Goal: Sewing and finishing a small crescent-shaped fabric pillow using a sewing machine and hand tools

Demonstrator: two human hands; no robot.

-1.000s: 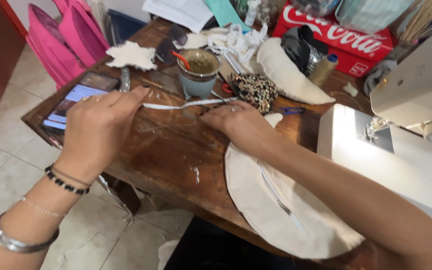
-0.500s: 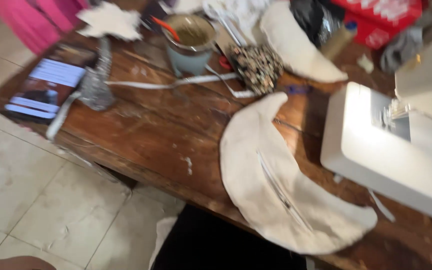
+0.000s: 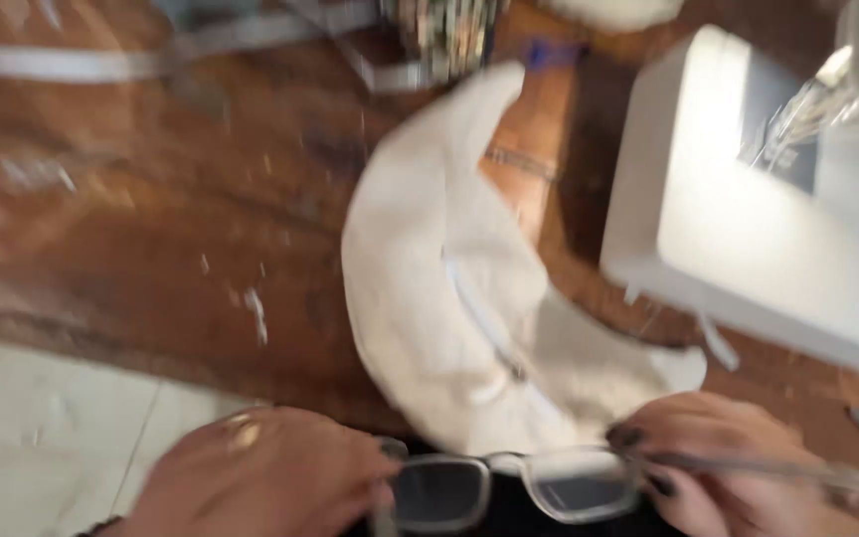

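— Glasses (image 3: 509, 485) sit at the bottom edge of your view, clear-framed, held between your two hands just above the near rim of the wooden table (image 3: 151, 229). How are you gripping them?

— Your left hand (image 3: 260, 477) is curled round the left end of the frame; your right hand (image 3: 718, 467) pinches the right hinge and temple arm, which is unfolded.

— And the sewing?

— Looks untouched for now: the cream crescent-shaped fabric piece (image 3: 439, 298) lies flat beside the white sewing machine (image 3: 748, 199), not under the needle. Blur hides finer detail.
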